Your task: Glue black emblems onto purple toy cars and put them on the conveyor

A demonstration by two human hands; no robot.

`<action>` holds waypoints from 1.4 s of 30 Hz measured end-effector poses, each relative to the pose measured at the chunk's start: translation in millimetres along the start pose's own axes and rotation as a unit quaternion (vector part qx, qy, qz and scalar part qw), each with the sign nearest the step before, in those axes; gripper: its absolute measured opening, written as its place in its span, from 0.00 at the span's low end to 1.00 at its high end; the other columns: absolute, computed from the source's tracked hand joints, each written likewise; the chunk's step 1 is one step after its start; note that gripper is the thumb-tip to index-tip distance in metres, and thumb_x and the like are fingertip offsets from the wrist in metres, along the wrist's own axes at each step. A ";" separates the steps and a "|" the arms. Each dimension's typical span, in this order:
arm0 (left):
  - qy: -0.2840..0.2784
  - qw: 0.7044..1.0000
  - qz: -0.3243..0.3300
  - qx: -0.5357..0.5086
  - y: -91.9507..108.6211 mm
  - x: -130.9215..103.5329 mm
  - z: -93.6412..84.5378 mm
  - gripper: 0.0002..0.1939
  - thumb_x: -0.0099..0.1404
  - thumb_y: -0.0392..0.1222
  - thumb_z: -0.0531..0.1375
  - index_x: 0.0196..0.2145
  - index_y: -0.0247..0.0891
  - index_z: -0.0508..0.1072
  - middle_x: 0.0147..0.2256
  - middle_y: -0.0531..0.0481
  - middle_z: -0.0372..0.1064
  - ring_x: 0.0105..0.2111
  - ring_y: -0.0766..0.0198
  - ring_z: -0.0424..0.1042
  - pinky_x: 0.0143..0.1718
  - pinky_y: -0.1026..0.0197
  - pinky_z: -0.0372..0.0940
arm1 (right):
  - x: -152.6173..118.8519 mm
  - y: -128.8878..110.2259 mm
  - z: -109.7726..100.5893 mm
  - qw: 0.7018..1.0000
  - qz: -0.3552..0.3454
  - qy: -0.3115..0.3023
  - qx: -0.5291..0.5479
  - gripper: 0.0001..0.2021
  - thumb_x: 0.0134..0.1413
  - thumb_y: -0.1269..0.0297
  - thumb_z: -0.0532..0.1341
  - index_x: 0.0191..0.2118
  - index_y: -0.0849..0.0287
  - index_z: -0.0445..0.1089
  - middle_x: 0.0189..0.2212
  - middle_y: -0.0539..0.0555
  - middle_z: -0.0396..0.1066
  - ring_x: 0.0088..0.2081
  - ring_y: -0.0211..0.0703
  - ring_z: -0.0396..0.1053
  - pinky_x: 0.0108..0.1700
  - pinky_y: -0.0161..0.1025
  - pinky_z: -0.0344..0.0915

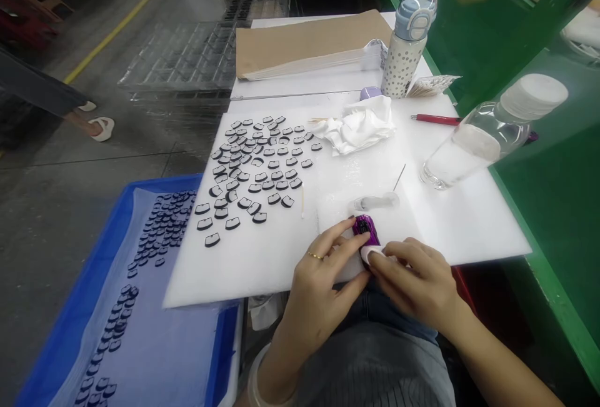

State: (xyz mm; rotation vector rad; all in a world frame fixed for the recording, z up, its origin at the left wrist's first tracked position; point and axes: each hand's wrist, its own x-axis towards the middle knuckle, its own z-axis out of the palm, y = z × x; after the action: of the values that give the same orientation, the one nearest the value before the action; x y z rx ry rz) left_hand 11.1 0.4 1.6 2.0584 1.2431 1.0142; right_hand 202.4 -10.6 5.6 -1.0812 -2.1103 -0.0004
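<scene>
My left hand (323, 272), with a gold ring on one finger, pinches a shiny purple part (365, 229) at the near edge of a white foam sheet (262, 257). My right hand (415, 276) presses a small white pad (372, 252) against the near end of that purple part. Both hands meet just above my lap. Several small black curved pieces (255, 166) lie spread over the left half of the sheet.
A crumpled white cloth (360, 125), a dotted drinking bottle (407, 44), a clear water bottle (473, 144) lying tilted, a red pen (435, 119) and a thin needle (399, 177) sit on the sheet. A blue tray (79, 307) with more black pieces stands at the left. Someone's foot (100, 127) is on the floor.
</scene>
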 end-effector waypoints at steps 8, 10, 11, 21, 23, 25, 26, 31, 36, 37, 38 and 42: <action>0.025 0.998 0.046 0.026 -1.8 -1.2 2.7 0.19 0.64 0.35 0.65 0.53 0.39 0.73 0.55 0.41 0.70 0.49 0.56 0.74 0.51 0.54 0.73 | 3.4 -5.3 -17.8 0.994 0.102 -0.023 0.015 0.06 0.61 0.77 0.61 0.41 0.62 0.73 0.28 0.51 0.72 0.23 0.33 0.65 0.22 0.31 0.62; 0.059 0.994 0.083 0.047 -4.8 -3.6 4.7 0.17 0.64 0.36 0.66 0.51 0.41 0.74 0.51 0.42 0.73 0.49 0.55 0.73 0.49 0.53 0.73 | -0.2 4.0 -34.1 0.988 0.153 -0.005 0.038 0.06 0.60 0.74 0.64 0.41 0.57 0.74 0.29 0.50 0.73 0.22 0.32 0.64 0.21 0.32 0.59; 0.076 0.990 0.102 0.061 -6.8 -5.2 6.3 0.17 0.63 0.36 0.67 0.50 0.42 0.75 0.49 0.43 0.73 0.49 0.54 0.73 0.49 0.52 0.73 | -2.5 11.4 -42.4 0.982 0.184 0.034 0.027 0.06 0.59 0.72 0.66 0.41 0.55 0.74 0.30 0.49 0.74 0.22 0.34 0.64 0.21 0.34 0.59; 0.150 0.973 0.147 0.092 -26.0 -17.8 28.8 0.18 0.73 0.54 0.53 0.50 0.43 0.75 0.48 0.40 0.72 0.50 0.51 0.71 0.49 0.48 0.69 | 3.2 33.1 -44.7 0.954 0.241 0.104 -0.143 0.07 0.61 0.63 0.63 0.43 0.57 0.73 0.39 0.57 0.75 0.41 0.51 0.73 0.44 0.46 0.67; 0.176 0.971 0.147 0.075 -29.7 -20.5 31.5 0.23 0.74 0.56 0.49 0.54 0.40 0.72 0.47 0.40 0.72 0.49 0.52 0.72 0.49 0.49 0.69 | 10.2 9.5 -23.9 0.974 0.203 0.057 -0.080 0.08 0.61 0.64 0.63 0.45 0.59 0.70 0.36 0.54 0.75 0.37 0.47 0.72 0.41 0.44 0.66; 0.202 0.966 0.146 0.068 -32.9 -23.2 33.2 0.24 0.74 0.55 0.49 0.57 0.37 0.69 0.45 0.40 0.73 0.49 0.52 0.73 0.50 0.50 0.69 | 16.8 -12.0 -2.9 0.982 0.178 0.007 -0.058 0.13 0.60 0.60 0.64 0.47 0.60 0.68 0.37 0.55 0.75 0.37 0.48 0.72 0.39 0.45 0.64; 0.207 0.965 0.148 0.067 -34.0 -24.2 33.8 0.23 0.74 0.52 0.51 0.57 0.35 0.69 0.45 0.40 0.74 0.49 0.51 0.73 0.50 0.50 0.69 | 19.8 -20.0 5.9 0.982 0.177 -0.006 -0.058 0.16 0.60 0.58 0.64 0.48 0.61 0.67 0.38 0.56 0.75 0.37 0.49 0.72 0.39 0.45 0.63; 0.197 0.965 0.141 0.096 -32.6 -23.6 33.2 0.15 0.64 0.31 0.60 0.48 0.37 0.74 0.41 0.44 0.75 0.47 0.54 0.74 0.49 0.54 0.69 | 21.0 -18.5 11.0 0.979 0.195 0.002 -0.066 0.15 0.58 0.68 0.61 0.51 0.59 0.66 0.36 0.52 0.75 0.35 0.46 0.72 0.42 0.45 0.63; 0.199 0.964 0.148 0.100 -30.6 -21.7 32.8 0.13 0.62 0.28 0.60 0.44 0.37 0.75 0.41 0.44 0.74 0.46 0.53 0.74 0.47 0.53 0.70 | -38.0 49.6 -54.7 0.903 0.377 0.093 -0.184 0.19 0.55 0.55 0.63 0.52 0.52 0.70 0.43 0.53 0.76 0.43 0.51 0.74 0.47 0.47 0.67; 0.200 0.963 0.149 0.101 -30.6 -21.5 33.0 0.12 0.62 0.28 0.60 0.44 0.37 0.75 0.41 0.44 0.74 0.45 0.53 0.74 0.46 0.53 0.70 | -57.4 65.8 -71.3 0.860 0.450 0.103 -0.219 0.22 0.53 0.50 0.63 0.52 0.51 0.70 0.45 0.54 0.76 0.45 0.53 0.74 0.47 0.47 0.68; 0.202 0.962 0.152 0.102 -30.7 -21.3 33.2 0.12 0.63 0.28 0.60 0.43 0.36 0.75 0.40 0.44 0.74 0.45 0.53 0.74 0.46 0.53 0.71 | -77.4 80.9 -87.4 0.807 0.524 0.099 -0.256 0.24 0.52 0.46 0.61 0.53 0.49 0.69 0.46 0.53 0.76 0.46 0.53 0.74 0.49 0.48 0.68; 0.212 0.956 0.170 0.111 -31.4 -20.3 33.5 0.09 0.63 0.28 0.60 0.41 0.32 0.76 0.39 0.43 0.74 0.44 0.54 0.75 0.44 0.55 0.71 | -139.8 120.7 -138.5 0.706 0.630 0.058 -0.318 0.28 0.46 0.45 0.59 0.48 0.59 0.72 0.41 0.65 0.77 0.44 0.73 0.73 0.45 0.65 0.66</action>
State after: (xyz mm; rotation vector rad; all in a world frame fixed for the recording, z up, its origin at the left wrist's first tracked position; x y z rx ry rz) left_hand 16.5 -5.8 -47.8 2.3642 1.2743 1.6066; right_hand 422.8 -74.5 -19.9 -2.6519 -0.8315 -0.1426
